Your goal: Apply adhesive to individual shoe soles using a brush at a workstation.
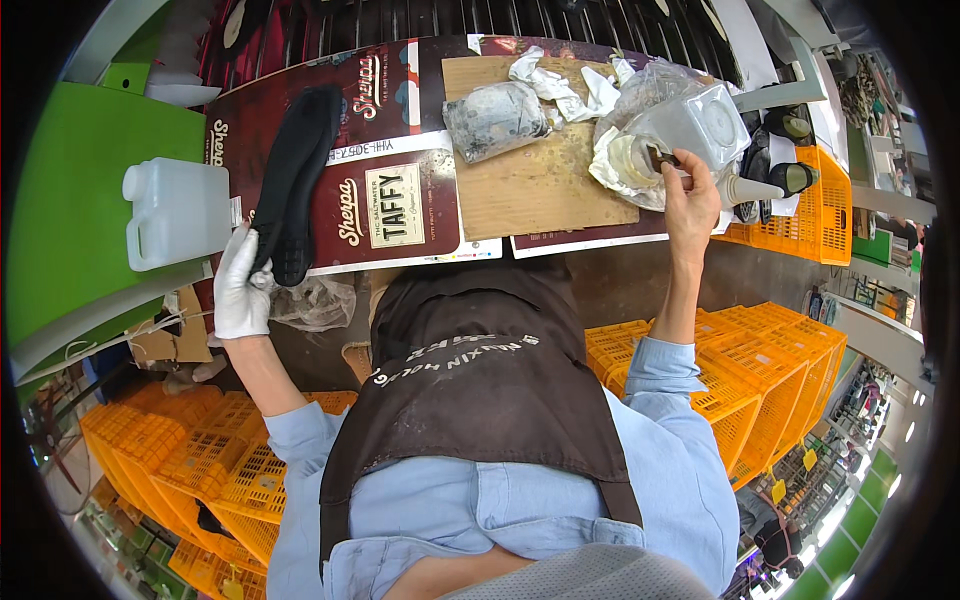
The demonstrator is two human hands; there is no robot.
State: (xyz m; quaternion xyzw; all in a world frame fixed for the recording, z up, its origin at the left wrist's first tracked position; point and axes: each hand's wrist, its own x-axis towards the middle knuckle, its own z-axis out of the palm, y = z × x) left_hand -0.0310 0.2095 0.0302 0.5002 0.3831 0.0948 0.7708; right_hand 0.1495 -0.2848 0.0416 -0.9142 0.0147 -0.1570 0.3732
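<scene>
My left hand (240, 288), in a white glove, is closed on the heel end of a black shoe sole (300, 165). A second black sole seems to lie against it, overlapping. Bare, my right hand (690, 205) pinches a small dark piece (657, 156) over the mouth of a pale, round container (630, 160). What lies below that piece is hidden in the container. Crumpled clear plastic and white paper surround the container. Right beside it is a translucent square plastic bottle (708, 125), with a pale nozzle (752, 191) near my right wrist.
A white jug (185, 215) stands at the left on a green surface (70, 180). Brown cardboard (550, 200) bears a smeared grey cylinder (497, 120) and crumpled white paper (565, 90). Orange crates (760, 370) stand on both sides of me. Metal rollers (430, 18) run along the far edge.
</scene>
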